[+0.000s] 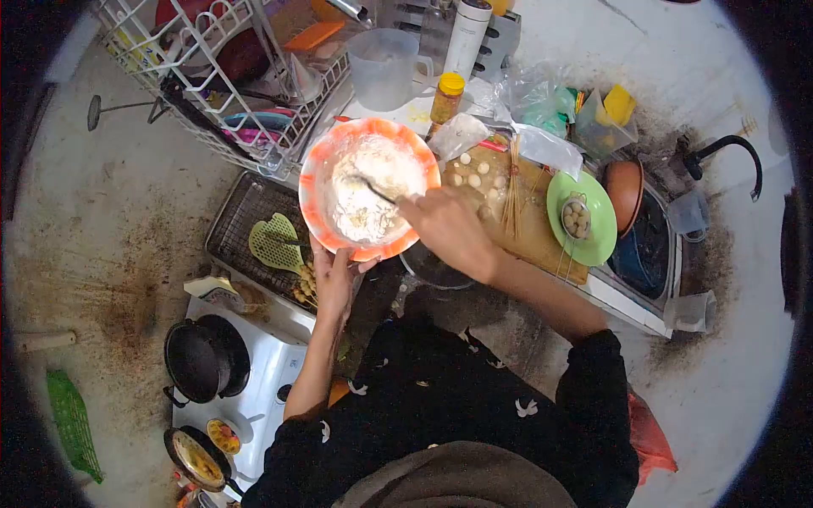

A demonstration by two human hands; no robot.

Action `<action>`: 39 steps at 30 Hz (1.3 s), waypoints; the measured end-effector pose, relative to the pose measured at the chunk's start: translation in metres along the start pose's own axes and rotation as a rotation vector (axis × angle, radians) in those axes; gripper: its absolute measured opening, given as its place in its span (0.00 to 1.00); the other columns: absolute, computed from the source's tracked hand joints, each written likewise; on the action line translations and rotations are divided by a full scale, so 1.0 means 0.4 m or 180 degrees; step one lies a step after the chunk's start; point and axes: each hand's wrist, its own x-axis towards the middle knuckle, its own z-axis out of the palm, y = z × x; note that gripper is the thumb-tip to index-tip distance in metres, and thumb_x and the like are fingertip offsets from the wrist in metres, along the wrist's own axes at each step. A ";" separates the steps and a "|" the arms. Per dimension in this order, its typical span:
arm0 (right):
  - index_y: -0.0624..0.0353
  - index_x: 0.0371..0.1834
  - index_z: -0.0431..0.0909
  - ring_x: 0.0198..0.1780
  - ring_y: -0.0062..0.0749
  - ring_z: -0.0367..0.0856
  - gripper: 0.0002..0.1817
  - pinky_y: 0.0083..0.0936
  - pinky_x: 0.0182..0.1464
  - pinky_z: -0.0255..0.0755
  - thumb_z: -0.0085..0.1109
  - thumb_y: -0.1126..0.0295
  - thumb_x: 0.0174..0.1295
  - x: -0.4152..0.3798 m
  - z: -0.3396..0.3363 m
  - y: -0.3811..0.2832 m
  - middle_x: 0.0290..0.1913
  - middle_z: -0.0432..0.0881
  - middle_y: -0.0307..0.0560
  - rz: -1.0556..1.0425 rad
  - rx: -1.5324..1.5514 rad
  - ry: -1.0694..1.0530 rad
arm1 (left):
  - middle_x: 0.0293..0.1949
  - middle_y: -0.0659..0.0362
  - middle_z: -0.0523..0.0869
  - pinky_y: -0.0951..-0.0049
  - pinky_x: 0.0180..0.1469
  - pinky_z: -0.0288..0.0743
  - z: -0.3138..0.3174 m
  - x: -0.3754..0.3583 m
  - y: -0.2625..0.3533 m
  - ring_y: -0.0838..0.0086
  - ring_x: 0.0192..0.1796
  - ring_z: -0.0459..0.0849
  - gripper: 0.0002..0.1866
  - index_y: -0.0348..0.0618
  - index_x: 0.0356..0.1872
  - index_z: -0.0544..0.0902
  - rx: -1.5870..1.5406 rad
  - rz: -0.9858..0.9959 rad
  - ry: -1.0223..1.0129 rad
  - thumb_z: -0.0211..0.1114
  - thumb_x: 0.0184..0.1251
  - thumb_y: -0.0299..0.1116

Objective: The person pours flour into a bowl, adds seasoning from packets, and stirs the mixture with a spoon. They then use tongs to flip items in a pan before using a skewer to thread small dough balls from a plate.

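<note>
While the left hand (334,284) cups the orange-rimmed bowl (318,173) from below, its grip pressed against the near rim, the right hand (449,229) pinches a thin utensil (373,190) whose tip sits in the white flour mix (368,190). Bowl held up off the counter (627,300), tilted slightly toward the person. Just beyond the right grip: wooden cutting board (533,229) with pale balls (474,173) and a bundle of skewers (512,182). Farther right of that grip, a green plate (597,233) carrying a small strainer of balls. Below the left grip, a wire rack (241,220) with a green spatula (275,244) and skewered pieces; nearer the person, a white stove (262,372) with a black pot (203,360).
</note>
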 end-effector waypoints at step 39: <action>0.55 0.38 0.76 0.26 0.37 0.79 0.12 0.30 0.26 0.71 0.49 0.72 0.49 0.212 0.031 0.271 0.23 0.77 0.45 -0.0743 0.0152 -0.0620 | 0.45 0.51 0.71 0.78 0.22 0.76 -0.003 0.278 -0.066 0.72 0.31 0.78 0.29 0.41 0.63 0.46 0.1412 0.1059 0.0148 0.44 0.61 0.26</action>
